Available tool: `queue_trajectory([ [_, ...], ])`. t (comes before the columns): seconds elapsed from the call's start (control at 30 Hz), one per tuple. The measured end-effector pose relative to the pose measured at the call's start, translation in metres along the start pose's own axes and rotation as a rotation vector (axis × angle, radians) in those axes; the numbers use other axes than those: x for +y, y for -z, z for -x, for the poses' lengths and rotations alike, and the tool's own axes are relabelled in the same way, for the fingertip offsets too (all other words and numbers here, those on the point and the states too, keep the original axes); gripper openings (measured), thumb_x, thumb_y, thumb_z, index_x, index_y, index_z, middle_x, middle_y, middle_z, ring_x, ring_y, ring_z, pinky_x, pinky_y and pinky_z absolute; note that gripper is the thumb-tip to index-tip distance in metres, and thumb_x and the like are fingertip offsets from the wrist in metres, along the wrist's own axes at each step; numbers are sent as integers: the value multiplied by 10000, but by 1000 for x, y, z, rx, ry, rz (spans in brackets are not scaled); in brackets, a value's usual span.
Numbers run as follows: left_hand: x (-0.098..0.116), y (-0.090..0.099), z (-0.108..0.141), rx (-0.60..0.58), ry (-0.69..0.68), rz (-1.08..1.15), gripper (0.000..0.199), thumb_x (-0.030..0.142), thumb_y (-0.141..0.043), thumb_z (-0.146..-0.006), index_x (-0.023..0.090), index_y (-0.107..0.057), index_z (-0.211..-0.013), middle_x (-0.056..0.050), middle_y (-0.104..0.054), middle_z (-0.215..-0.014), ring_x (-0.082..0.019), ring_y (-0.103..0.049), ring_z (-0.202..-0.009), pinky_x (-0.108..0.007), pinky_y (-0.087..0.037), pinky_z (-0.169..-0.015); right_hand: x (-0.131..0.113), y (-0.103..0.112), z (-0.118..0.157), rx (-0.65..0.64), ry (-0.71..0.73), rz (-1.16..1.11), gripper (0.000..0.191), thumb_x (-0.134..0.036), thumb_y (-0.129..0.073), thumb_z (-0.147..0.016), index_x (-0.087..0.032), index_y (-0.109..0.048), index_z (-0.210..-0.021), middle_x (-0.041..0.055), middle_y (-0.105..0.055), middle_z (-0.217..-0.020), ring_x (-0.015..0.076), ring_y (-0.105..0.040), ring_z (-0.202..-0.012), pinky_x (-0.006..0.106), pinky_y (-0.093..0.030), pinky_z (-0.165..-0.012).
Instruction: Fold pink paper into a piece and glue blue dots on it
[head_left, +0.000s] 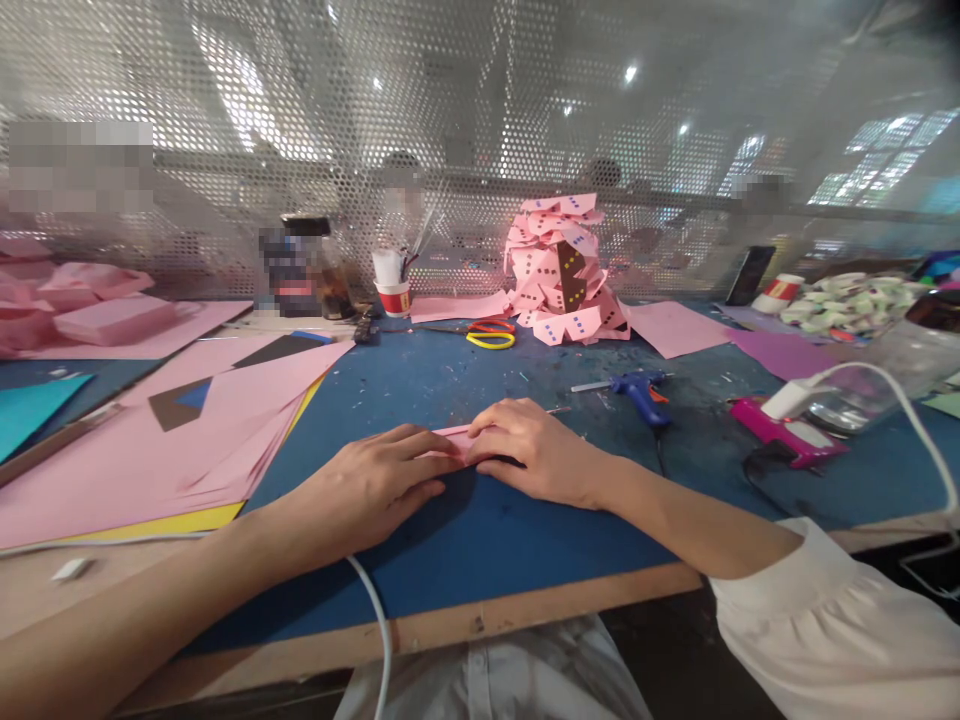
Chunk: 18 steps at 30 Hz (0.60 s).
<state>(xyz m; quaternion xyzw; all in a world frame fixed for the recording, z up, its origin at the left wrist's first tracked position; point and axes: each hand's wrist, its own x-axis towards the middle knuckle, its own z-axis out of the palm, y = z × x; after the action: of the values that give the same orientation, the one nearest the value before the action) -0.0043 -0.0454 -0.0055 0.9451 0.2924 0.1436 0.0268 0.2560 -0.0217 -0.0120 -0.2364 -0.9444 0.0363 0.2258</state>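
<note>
1. In the centre of the frame, my left hand (379,484) and right hand (531,452) grip a narrow pink paper strip (464,443), probably to steady its fold.
2. Right of centre, a blue plastic glue gun (640,396) lies within reach.

- Left hand (379,482) rests its fingers on the left end of a small pink paper piece (463,446).
- Right hand (529,452) has its fingers at the right end.
- Both are over the blue tabletop (495,540).
- Beyond stand dotted pink folded papers (555,270), scissors (491,335) before them; a blue glue gun (641,393) lies rightward.
</note>
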Motion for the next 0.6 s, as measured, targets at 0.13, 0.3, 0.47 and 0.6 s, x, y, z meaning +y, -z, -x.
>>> queue_trajectory([
  [0.13,0,-1,0,17,-5,11,302,241,-489,-994,271,-637,-1256,-56,-669,-1206,-202,-635,-1080,-347,-528,-959,1,-2,1,-14,26,54,197,-273,-555,-979,-239,-677,-1130,75,-632,-1185,218,-541,-1115,410,-388,-969],
  [0.3,-1,-1,1,-2,-1,-10,301,257,-478,-1002,258,-620,-1267,-69,-657,-1221,-209,-629,-1087,-355,-525,-955,-3,0,-1,-41,51,141,208,-290,-515,-995,-214,-663,-1121,87,-633,-1158,231,-528,-1099,413,-378,-965],
  [0.47,-1,0,1,21,-15,5,296,257,-488,-995,270,-630,-1255,-66,-667,-1196,-206,-638,-1072,-343,-532,-941,-5,2,-2,-57,97,200,223,-281,-478,-1009,-221,-663,-1117,94,-628,-1136,228,-519,-1086,414,-366,-965],
  [0.6,-1,-1,0,23,-16,7,289,247,-492,-992,269,-641,-1237,-63,-675,-1178,-203,-642,-1063,-332,-535,-927,-3,1,-2,-49,113,216,228,-283,-467,-1013,-217,-669,-1096,92,-630,-1124,226,-518,-1083,407,-367,-957],
])
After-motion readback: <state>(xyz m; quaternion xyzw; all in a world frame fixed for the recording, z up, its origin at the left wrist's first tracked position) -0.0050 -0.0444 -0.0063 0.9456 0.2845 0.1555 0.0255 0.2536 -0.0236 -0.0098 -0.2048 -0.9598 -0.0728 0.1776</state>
